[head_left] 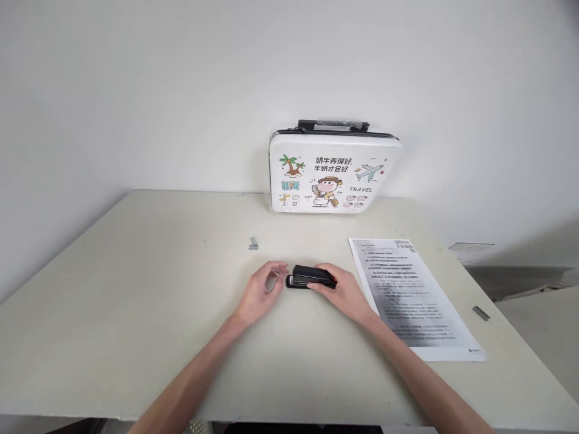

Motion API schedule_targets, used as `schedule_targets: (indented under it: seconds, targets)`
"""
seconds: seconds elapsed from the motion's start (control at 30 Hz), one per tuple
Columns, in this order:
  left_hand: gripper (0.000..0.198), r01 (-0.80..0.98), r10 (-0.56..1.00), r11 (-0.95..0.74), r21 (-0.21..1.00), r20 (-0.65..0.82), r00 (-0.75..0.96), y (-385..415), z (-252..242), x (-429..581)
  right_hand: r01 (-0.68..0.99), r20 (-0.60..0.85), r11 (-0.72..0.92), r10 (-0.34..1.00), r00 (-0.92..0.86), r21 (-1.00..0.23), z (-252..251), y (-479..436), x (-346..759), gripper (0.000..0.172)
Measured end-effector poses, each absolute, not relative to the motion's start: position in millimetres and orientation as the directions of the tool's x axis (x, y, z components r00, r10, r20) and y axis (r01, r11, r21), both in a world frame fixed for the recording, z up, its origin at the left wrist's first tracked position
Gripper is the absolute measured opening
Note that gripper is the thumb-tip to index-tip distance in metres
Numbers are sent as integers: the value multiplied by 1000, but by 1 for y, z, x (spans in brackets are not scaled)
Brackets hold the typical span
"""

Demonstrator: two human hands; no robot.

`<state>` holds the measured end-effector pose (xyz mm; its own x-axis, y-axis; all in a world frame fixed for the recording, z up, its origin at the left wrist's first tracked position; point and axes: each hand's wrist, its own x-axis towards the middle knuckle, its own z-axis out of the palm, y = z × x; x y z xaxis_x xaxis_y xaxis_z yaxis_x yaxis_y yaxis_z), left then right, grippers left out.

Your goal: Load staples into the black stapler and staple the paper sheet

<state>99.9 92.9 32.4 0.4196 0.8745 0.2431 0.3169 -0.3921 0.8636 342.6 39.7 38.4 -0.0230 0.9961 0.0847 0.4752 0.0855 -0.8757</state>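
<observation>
A black stapler (312, 276) lies on the table in front of me, its front end pointing left. Around its right end, my right hand (342, 292) is closed, thumb on the near side and fingers on the far side. Just left of the stapler's front end is my left hand (262, 292), with fingers curved and a gap between thumb and fingers; I see nothing in it. Beyond the left hand sit small grey strips of staples (254, 244). A printed sheet of paper (407, 295) lies flat to the right, close to my right forearm.
A white case (335, 181) with cartoon prints and a black handle stands against the wall at the back of the pale table (136, 289). Another grey staple strip (480, 313) lies near the table's right edge.
</observation>
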Motion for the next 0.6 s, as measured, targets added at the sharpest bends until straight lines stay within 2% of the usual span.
schedule_targets:
  seconds: [0.13, 0.23, 0.43, 0.6]
  targets:
    - [21, 330, 919, -330, 885, 220, 328, 95, 36, 100, 477, 131, 155, 988, -82, -865, 35, 42, 341, 34]
    - [20, 328, 930, -298, 896, 195, 311, 96, 38, 102, 414, 140, 156, 988, -70, -897, 35, 40, 345, 36]
    - [21, 350, 931, -293, 890, 182, 315, 96, 37, 104, 282, 91, 30, 975, 204, -959, 28, 42, 362, 54]
    - [22, 350, 929, -295, 889, 181, 322, 96, 36, 103, 207, 53, -11, 952, 302, -978, 18, 46, 373, 54]
